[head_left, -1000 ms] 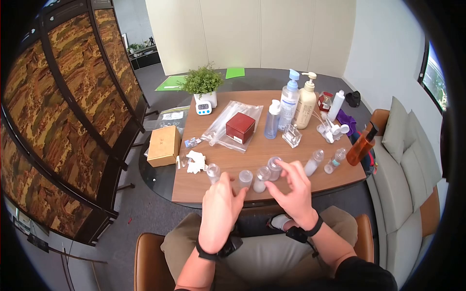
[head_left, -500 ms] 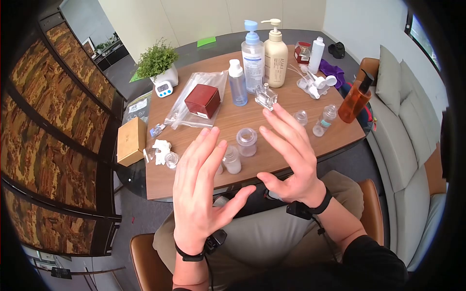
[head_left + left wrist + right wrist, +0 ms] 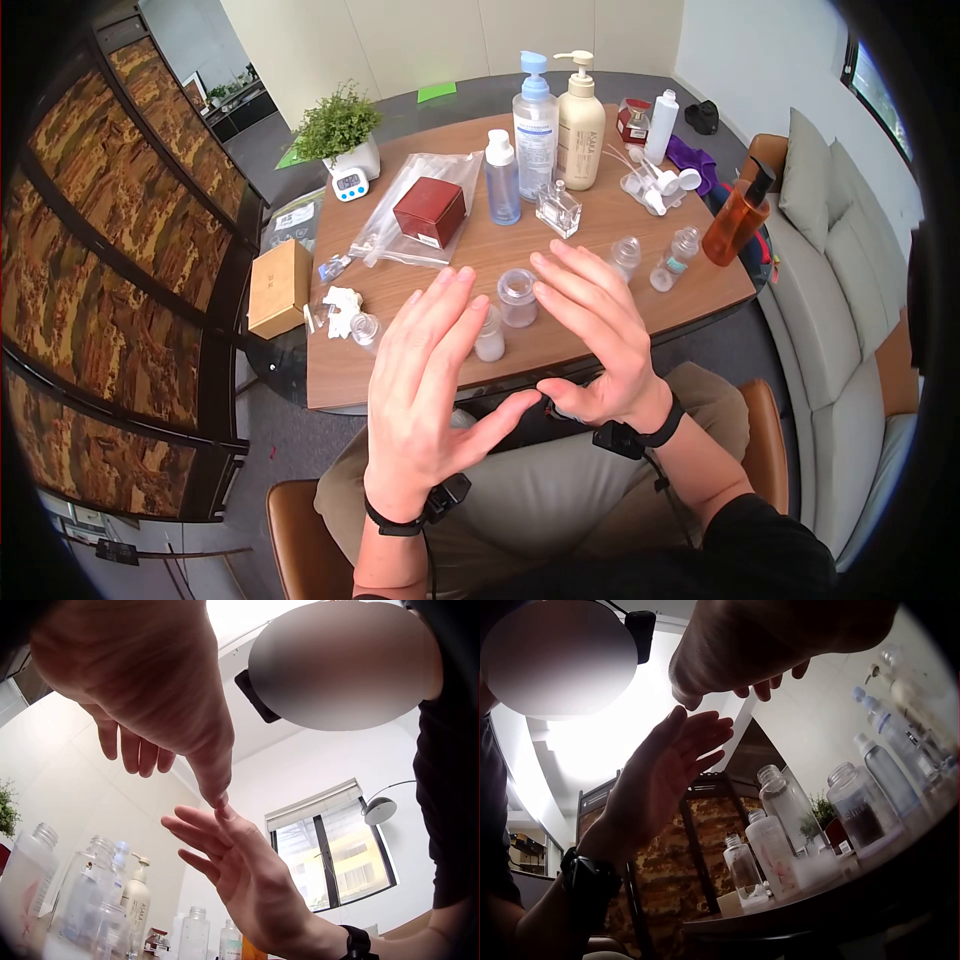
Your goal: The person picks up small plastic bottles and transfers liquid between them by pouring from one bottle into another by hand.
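My left hand [image 3: 420,400] is raised over the table's near edge, fingers straight and thumb out, holding nothing. Opposite it, my right hand [image 3: 605,345] is spread in the same way, also holding nothing. Their thumb tips meet in the left wrist view, where the right hand [image 3: 251,877] shows its palm side. Beyond the fingers stand a wide-necked clear bottle [image 3: 517,305] and a smaller frosted bottle [image 3: 489,342]. Left of the left hand is another clear bottle [image 3: 365,332], partly hidden by it. A clear bottle [image 3: 625,255] is just past the right fingertips.
On the wooden table [image 3: 450,300] are a dark red box [image 3: 430,212] on plastic bags, tall pump bottles [image 3: 580,135], a glass perfume bottle [image 3: 558,212], an amber pump bottle [image 3: 735,225] and a timer [image 3: 350,185]. A cardboard box [image 3: 278,288] lies at the left edge.
Both hands rose from low among the small bottles, and their curled fingers straightened. In the last half second the thumbs came together. The head view also shifted.
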Demonstrator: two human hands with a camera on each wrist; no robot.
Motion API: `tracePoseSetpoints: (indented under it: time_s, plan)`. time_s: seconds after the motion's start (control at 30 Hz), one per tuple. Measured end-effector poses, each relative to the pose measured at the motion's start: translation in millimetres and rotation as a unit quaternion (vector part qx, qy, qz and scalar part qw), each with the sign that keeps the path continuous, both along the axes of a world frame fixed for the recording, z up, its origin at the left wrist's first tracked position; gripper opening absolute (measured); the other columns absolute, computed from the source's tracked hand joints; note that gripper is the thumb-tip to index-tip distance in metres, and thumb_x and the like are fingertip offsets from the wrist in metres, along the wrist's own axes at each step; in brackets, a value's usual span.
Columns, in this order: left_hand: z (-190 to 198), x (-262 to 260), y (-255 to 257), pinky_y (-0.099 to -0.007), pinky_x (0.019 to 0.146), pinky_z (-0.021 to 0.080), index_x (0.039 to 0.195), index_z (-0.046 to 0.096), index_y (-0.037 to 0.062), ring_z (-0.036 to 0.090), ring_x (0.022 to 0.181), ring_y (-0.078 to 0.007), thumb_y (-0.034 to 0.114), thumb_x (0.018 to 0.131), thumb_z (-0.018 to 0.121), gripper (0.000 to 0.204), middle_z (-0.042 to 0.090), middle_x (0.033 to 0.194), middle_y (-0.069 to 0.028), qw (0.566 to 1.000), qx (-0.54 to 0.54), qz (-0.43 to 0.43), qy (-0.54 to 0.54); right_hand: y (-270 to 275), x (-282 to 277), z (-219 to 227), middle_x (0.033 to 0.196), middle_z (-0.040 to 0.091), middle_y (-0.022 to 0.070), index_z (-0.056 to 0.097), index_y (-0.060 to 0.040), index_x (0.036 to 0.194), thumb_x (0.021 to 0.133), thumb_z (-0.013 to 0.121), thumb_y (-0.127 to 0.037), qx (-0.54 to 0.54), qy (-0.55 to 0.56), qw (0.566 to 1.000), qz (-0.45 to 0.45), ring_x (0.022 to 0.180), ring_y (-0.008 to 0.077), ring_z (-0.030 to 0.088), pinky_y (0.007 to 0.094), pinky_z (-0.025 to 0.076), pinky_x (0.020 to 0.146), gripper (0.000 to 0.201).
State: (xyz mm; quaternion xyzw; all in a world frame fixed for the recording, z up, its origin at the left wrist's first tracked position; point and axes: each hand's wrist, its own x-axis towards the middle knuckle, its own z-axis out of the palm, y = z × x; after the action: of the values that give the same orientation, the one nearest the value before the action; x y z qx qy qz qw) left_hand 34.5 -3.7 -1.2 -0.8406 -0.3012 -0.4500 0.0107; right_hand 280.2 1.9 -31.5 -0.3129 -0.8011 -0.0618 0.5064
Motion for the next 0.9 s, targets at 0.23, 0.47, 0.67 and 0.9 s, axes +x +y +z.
tracePoseSetpoints:
  time_s: [0.23,0.47,0.67,0.9]
  plan:
    - [0.1,-0.3,-0.8,-0.0565,0.123,0.048,0.154,0.064,-0.0012,0.062,0.147,-0.0455,0.034,0.077,0.100,0.092,0.063,0.161,-0.0265,1.000,-0.008,0.013,0.008,0.8,1.0,-0.5,0.152,0.069,0.0239,0.073,0.0027,0.143,0.103,0.075,-0.054,0.007,0.001,1.000,-0.009,0.147,0.0449,0.062,0.0610,0.046,0.123,0.070]
    - [-1.2,-1.4,-0.2,-0.0562,0.122,0.046,0.154,0.064,0.0009,0.061,0.148,-0.0446,0.036,0.079,0.098,0.090,0.061,0.163,-0.0242,0.998,-0.023,0.047,0.027,1.0,3.9,-1.5,0.153,0.069,0.0233,0.075,0.0000,0.143,0.102,0.076,-0.057,-0.006,-0.009,1.000,-0.025,0.146,0.0443,0.062,0.0613,0.044,0.125,0.070]
    - [-4.8,0.2,2.3,-0.0555,0.123,0.045,0.154,0.064,0.0021,0.059,0.149,-0.0440,0.033,0.079,0.098,0.088,0.060,0.165,-0.0225,0.997,-0.036,0.058,0.038,1.0,3.5,0.3,0.152,0.069,0.0222,0.074,-0.0006,0.143,0.100,0.078,-0.057,-0.025,-0.021,0.999,-0.021,0.147,0.0427,0.062,0.0622,0.043,0.126,0.072]
    - [-4.6,-0.9,3.3,-0.0555,0.123,0.045,0.151,0.065,0.0016,0.060,0.148,-0.0441,0.032,0.079,0.097,0.085,0.061,0.164,-0.0223,0.997,-0.037,0.047,0.039,2.0,3.5,-0.1,0.152,0.069,0.0213,0.074,-0.0003,0.143,0.099,0.079,-0.059,-0.033,-0.025,0.999,-0.015,0.147,0.0426,0.061,0.0624,0.042,0.126,0.074]
